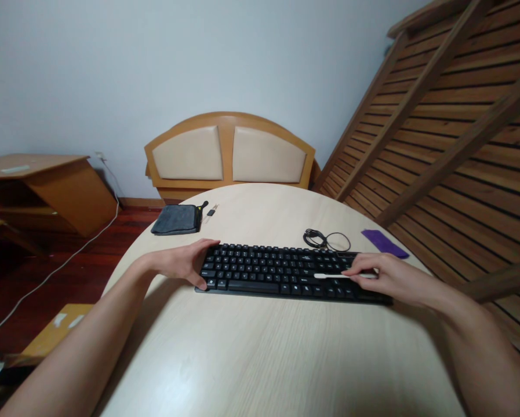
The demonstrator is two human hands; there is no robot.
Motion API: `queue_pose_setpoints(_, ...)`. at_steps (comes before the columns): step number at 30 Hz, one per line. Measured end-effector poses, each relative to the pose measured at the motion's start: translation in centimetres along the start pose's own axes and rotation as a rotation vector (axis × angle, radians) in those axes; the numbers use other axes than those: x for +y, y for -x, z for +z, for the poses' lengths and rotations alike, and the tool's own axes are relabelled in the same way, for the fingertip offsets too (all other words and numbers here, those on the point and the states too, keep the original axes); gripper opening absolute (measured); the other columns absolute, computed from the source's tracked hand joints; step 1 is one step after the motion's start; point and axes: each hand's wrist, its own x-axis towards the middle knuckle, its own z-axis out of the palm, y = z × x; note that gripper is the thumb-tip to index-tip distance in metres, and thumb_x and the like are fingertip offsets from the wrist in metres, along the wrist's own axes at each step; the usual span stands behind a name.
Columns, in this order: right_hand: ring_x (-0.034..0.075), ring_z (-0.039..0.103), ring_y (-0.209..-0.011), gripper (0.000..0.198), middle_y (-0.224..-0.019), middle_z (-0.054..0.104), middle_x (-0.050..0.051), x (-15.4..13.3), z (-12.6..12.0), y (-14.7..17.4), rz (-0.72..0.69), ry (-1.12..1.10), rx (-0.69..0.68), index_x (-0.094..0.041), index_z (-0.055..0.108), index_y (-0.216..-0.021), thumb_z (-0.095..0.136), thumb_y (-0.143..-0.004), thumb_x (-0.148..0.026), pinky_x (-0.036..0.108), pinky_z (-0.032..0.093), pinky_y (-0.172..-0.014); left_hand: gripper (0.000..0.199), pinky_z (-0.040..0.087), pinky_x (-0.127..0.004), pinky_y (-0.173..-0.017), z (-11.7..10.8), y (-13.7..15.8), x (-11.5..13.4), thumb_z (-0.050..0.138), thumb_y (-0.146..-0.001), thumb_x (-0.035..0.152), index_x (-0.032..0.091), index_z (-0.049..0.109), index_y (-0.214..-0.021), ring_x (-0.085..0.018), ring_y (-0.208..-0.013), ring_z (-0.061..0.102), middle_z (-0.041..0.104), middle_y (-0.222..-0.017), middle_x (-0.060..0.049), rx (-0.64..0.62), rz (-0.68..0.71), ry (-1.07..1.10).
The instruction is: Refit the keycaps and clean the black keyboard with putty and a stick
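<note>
A black keyboard lies flat on the round table, its long side facing me. My left hand grips the keyboard's left end, thumb at the near corner and fingers at the far corner. Over the keyboard's right part, my right hand pinches a slim white stick-like brush, which looks like a toothbrush. Its head points left and lies over the keys near the enter key. Whether the bristles touch the keys cannot be made out. My right hand hides part of the number pad.
Behind the keyboard lies a coiled black cable, with a purple cloth to its right. A dark grey pouch and a small black tagged item sit at the back left. Slatted wood leans on the right.
</note>
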Motion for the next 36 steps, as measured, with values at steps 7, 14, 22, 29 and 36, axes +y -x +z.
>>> queue_pose_setpoints(7, 0.022, 0.068, -0.078, 0.026, -0.086, 0.073, 0.008, -0.1, -0.1, 0.3, -0.005, -0.056, -0.037, -0.023, 0.081, -0.089, 0.060, -0.087, -0.038, 0.033, 0.052, -0.069, 0.114, 0.025, -0.054, -0.119, -0.2, 0.0, 0.3, 0.087, -0.058, 0.046, 0.018, 0.030, -0.154, -0.040, -0.141, 0.036, 0.037, -0.156, -0.017, -0.009, -0.018, -0.021)
queue_pose_setpoints(14, 0.022, 0.067, -0.077, 0.026, -0.084, 0.072, 0.007, -0.9, 0.4, 0.0, 0.010, -0.071, -0.069, -0.023, 0.082, -0.087, 0.061, -0.086, -0.039, 0.032, 0.051, -0.069, 0.115, 0.025, -0.054, -0.119, -0.1, 0.0, 0.3, 0.087, -0.058, 0.046, 0.019, 0.030, -0.153, -0.040, -0.142, 0.035, 0.037, -0.157, -0.017, -0.008, -0.023, -0.006)
queue_pose_setpoints(22, 0.022, 0.067, -0.088, 0.031, -0.097, 0.073, 0.007, -2.2, 1.9, -0.9, -0.080, -0.061, -0.062, -0.024, 0.079, -0.098, 0.056, -0.093, -0.044, 0.033, 0.051, -0.079, 0.113, 0.031, -0.054, -0.116, 0.0, 0.0, -0.4, 0.086, -0.059, 0.049, 0.023, 0.031, -0.154, -0.039, -0.137, 0.043, 0.044, -0.152, -0.014, 0.018, 0.042, -0.009)
queue_pose_setpoints(29, 0.021, 0.066, -0.086, 0.029, -0.096, 0.073, 0.007, -2.8, 2.1, -1.0, -0.105, -0.045, -0.053, -0.023, 0.078, -0.099, 0.055, -0.094, -0.041, 0.032, 0.050, -0.076, 0.112, 0.032, -0.053, -0.115, 0.0, 0.0, -0.4, 0.087, -0.058, 0.048, 0.022, 0.032, -0.153, -0.039, -0.136, 0.044, 0.044, -0.152, -0.016, 0.017, 0.032, -0.026)
queue_pose_setpoints(36, 0.020, 0.065, -0.086, 0.028, -0.096, 0.072, 0.006, -3.3, 2.7, -1.5, -0.145, -0.043, -0.045, -0.023, 0.077, -0.102, 0.055, -0.096, -0.038, 0.032, 0.050, -0.078, 0.111, 0.033, -0.052, -0.115, 0.1, 0.0, -0.2, 0.086, -0.059, 0.048, 0.022, 0.031, -0.153, -0.038, -0.136, 0.044, 0.045, -0.151, -0.016, 0.022, 0.042, -0.021)
